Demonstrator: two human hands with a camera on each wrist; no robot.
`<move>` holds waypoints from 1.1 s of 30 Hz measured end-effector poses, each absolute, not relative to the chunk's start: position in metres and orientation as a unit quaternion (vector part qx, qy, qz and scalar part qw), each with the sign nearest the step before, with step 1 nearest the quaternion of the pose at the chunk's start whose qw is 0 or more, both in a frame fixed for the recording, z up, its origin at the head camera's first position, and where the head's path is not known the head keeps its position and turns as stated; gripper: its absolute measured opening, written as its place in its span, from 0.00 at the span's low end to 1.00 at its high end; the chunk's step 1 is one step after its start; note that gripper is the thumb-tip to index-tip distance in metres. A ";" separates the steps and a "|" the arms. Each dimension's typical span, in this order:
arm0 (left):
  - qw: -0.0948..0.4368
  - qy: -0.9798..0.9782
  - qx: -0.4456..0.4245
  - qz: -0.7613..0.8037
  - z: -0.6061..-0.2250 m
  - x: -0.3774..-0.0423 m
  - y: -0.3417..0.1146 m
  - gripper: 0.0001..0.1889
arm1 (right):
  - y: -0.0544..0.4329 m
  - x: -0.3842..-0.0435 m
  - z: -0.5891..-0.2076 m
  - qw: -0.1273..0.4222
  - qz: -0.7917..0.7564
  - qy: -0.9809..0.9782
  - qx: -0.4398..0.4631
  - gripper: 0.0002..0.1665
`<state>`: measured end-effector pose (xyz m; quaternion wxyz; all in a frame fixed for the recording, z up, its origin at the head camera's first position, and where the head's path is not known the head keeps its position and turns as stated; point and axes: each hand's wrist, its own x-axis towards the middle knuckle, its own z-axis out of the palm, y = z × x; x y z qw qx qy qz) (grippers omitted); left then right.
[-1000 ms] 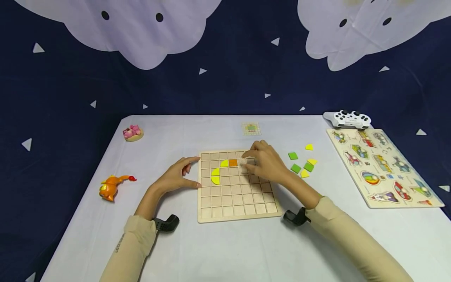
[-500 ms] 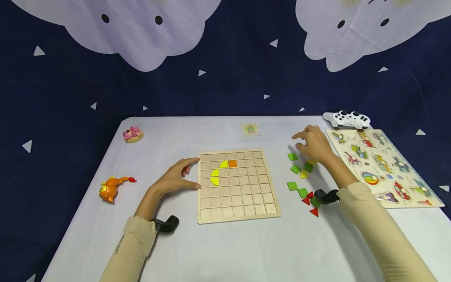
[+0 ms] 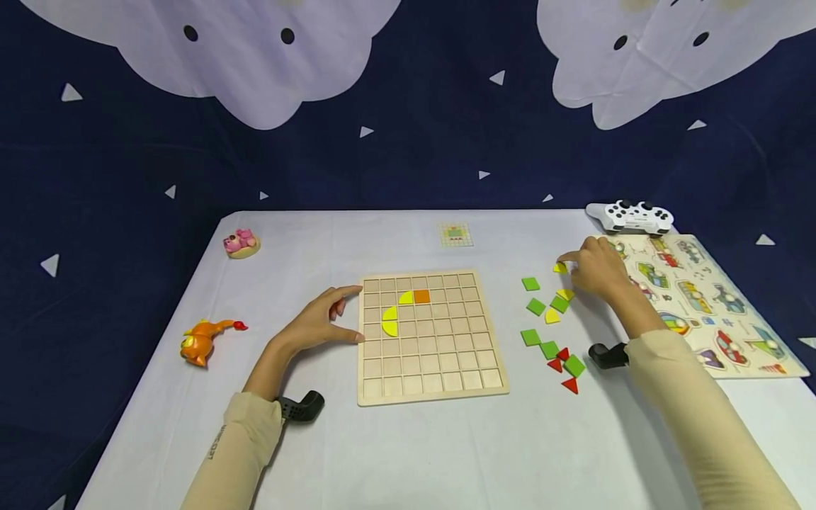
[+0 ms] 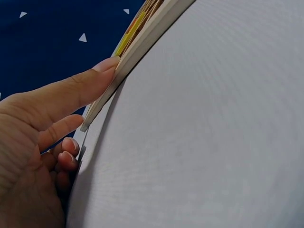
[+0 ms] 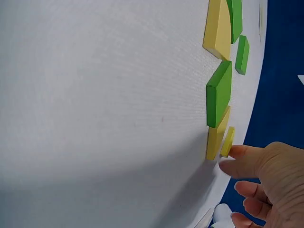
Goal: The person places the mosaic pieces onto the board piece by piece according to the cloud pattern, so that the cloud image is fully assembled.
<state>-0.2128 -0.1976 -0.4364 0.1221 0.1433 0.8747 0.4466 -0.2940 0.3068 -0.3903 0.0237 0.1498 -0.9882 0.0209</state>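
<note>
My left hand (image 3: 315, 319) rests at the left edge of a square wooden grid board (image 3: 440, 361), its thumb and index finger spread apart and touching the rim. In the left wrist view the thumb (image 4: 85, 88) lies against the board's side. On the board sit several yellow quarter-circle pieces (image 3: 389, 327) and an orange square (image 3: 421, 296). My right hand (image 3: 599, 269) is beside the farthest loose yellow quarter-circle (image 3: 559, 268). In the right wrist view a fingertip touches that yellow piece (image 5: 228, 141); the piece still lies on the table, and no grip on it shows.
Loose green squares (image 3: 530, 338), yellow pieces (image 3: 552, 316) and red triangles (image 3: 570, 385) lie right of the board. A small pattern card (image 3: 455, 234) is behind it. A picture puzzle board (image 3: 733, 340) and white game controller (image 3: 631, 216) are far right; toy figures (image 3: 199, 341) stand left.
My right hand has moved from above the grid board rightward, over the loose pieces, down to the farthest yellow quarter-circle. The left hand has stayed at the board's edge.
</note>
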 end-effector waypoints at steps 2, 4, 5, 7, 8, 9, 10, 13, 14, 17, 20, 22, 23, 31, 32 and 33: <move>0.122 0.875 0.143 0.446 -0.437 -0.213 -0.198 0.49 | 0.308 -0.294 -0.392 0.026 0.022 -0.988 0.151 0.21; 0.121 0.875 0.144 0.446 -0.437 -0.213 -0.198 0.49 | 0.309 -0.294 -0.393 0.031 0.028 -0.988 0.150 0.18; 0.120 0.875 0.145 0.446 -0.437 -0.214 -0.198 0.48 | 0.309 -0.293 -0.393 0.034 0.032 -0.988 0.149 0.17; 0.120 0.875 0.145 0.447 -0.437 -0.214 -0.198 0.48 | 0.309 -0.292 -0.394 0.043 0.042 -0.987 0.147 0.15; 0.119 0.874 0.145 0.448 -0.437 -0.214 -0.198 0.48 | 0.309 -0.291 -0.395 0.048 0.046 -0.987 0.147 0.14; 0.119 0.874 0.145 0.447 -0.437 -0.214 -0.198 0.48 | 0.308 -0.290 -0.395 0.053 0.050 -0.986 0.147 0.14; 0.119 0.874 0.145 0.448 -0.437 -0.214 -0.198 0.48 | 0.308 -0.289 -0.396 0.058 0.054 -0.986 0.147 0.13; 0.118 0.873 0.145 0.450 -0.437 -0.213 -0.198 0.48 | 0.305 -0.287 -0.397 0.068 0.070 -0.985 0.140 0.14; 0.118 0.873 0.145 0.451 -0.437 -0.213 -0.198 0.48 | 0.304 -0.286 -0.398 0.070 0.076 -0.985 0.135 0.14; 0.118 0.871 0.145 0.453 -0.438 -0.213 -0.198 0.48 | 0.302 -0.286 -0.401 0.069 0.099 -0.985 0.120 0.16; 0.121 0.871 0.146 0.454 -0.438 -0.213 -0.198 0.48 | 0.301 -0.287 -0.404 0.066 0.104 -0.985 0.117 0.18; 0.122 0.871 0.146 0.454 -0.439 -0.213 -0.198 0.48 | 0.300 -0.287 -0.405 0.067 0.105 -0.985 0.120 0.18; 0.122 0.871 0.146 0.453 -0.439 -0.213 -0.198 0.48 | 0.300 -0.288 -0.406 0.067 0.105 -0.985 0.122 0.18; 0.121 0.872 0.144 0.452 -0.438 -0.214 -0.197 0.49 | 0.297 -0.290 -0.406 0.055 0.134 -0.984 0.107 0.19; 0.121 0.872 0.145 0.452 -0.437 -0.214 -0.197 0.49 | 0.297 -0.290 -0.406 0.052 0.135 -0.984 0.104 0.20; 0.121 0.871 0.145 0.453 -0.437 -0.214 -0.197 0.49 | 0.296 -0.291 -0.405 0.051 0.135 -0.984 0.102 0.20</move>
